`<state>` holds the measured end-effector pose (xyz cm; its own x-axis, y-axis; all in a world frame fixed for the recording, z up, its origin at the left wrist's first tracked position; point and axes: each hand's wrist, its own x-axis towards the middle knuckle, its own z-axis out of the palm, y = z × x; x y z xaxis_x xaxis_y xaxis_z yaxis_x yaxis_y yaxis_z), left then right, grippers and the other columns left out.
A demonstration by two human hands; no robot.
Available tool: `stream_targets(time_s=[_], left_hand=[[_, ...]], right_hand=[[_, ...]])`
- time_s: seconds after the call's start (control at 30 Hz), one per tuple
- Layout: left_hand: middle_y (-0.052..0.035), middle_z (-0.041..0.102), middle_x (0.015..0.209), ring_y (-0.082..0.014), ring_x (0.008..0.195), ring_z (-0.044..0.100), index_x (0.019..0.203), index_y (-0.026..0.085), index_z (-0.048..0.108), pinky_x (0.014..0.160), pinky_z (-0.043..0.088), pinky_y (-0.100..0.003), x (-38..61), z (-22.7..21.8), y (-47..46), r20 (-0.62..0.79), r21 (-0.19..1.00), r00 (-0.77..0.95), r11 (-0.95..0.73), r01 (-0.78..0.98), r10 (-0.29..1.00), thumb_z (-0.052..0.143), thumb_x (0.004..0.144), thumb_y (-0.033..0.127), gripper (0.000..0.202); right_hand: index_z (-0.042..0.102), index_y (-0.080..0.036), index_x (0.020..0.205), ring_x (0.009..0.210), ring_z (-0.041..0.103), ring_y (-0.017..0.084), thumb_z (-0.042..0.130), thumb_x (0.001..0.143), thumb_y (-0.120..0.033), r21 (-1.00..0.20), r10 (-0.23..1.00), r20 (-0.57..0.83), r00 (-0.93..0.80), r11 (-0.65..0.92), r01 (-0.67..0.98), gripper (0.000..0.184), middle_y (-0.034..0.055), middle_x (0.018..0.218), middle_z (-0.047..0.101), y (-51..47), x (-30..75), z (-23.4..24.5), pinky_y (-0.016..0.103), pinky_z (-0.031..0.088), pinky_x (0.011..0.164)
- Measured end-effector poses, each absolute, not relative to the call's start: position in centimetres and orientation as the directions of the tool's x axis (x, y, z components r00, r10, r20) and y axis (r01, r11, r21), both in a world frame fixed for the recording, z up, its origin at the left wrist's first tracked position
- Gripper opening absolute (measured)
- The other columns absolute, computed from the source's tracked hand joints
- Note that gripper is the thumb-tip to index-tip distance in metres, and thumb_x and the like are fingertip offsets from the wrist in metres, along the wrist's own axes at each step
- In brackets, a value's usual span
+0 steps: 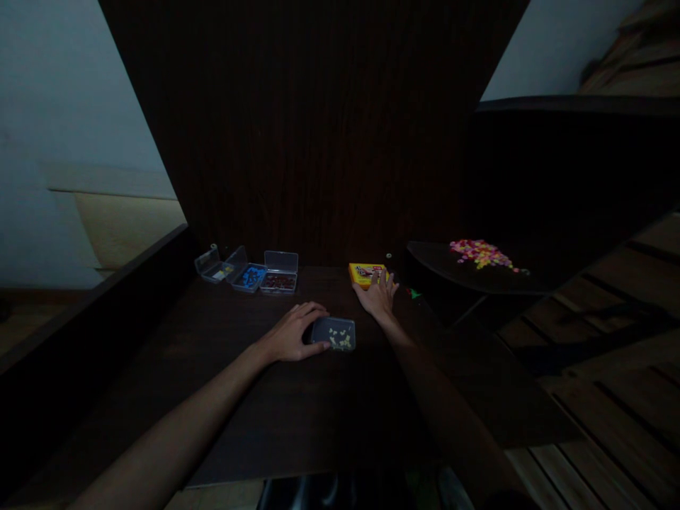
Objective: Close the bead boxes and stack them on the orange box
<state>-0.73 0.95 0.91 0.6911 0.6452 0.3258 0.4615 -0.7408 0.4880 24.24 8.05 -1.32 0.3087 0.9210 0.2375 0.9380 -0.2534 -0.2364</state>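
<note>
My left hand (295, 333) grips the left end of a small clear plastic box (320, 331), thumb at the near side and fingers at the far side. Several pale, cream-coloured small pieces (340, 338) lie in that box, mostly toward its right. Further back, my right hand (378, 294) rests with spread fingers on the near right part of a yellow box (361, 270) with a printed top. Part of the yellow box is hidden under these fingers. Small green pieces (414, 293) lie just right of my right hand.
Three clear cases stand open at the back left: one with dark red pieces (279, 282), one with blue pieces (251, 275), one with a few yellowish pieces (225, 271). Many colourful small pieces (481, 253) lie on a dark raised shelf (451, 273) at right. A dark panel (329, 142) rises behind.
</note>
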Motion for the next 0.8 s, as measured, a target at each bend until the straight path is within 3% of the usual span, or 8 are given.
stream_targets(time_s=[0.6, 0.8], left_hand=[[-0.0109, 0.059, 0.127, -0.0327, 0.119, 0.054, 0.129, 0.021, 0.051, 0.109, 0.034, -0.054, -0.75, 0.57, 1.01, 0.289, 0.450, 0.694, -0.733, 0.510, 0.660, 0.071, 0.074, 0.044, 0.063], [-0.0137, 0.055, 0.135, -0.0318, 0.124, 0.052, 0.136, 0.018, 0.044, 0.108, 0.039, -0.050, -0.64, 0.24, 1.10, 0.318, 0.514, 0.604, -0.668, 0.538, 0.731, 0.071, 0.076, 0.045, 0.071]], right_hand=[[0.028, -0.009, 0.151, 0.146, 0.010, 0.039, 0.037, 0.089, -0.060, -0.225, 0.926, 0.215, 0.310, -0.262, 0.939, 0.081, 0.0188, 0.159, 0.020, 8.36, 24.33, -1.31, 0.058, 0.008, 0.113], [0.023, -0.011, 0.153, 0.147, 0.009, 0.038, 0.038, 0.090, -0.052, -0.295, 0.900, 0.321, 0.293, -0.199, 0.934, 0.076, 0.0192, 0.161, 0.009, 8.09, 24.37, -1.06, 0.058, 0.007, 0.114]])
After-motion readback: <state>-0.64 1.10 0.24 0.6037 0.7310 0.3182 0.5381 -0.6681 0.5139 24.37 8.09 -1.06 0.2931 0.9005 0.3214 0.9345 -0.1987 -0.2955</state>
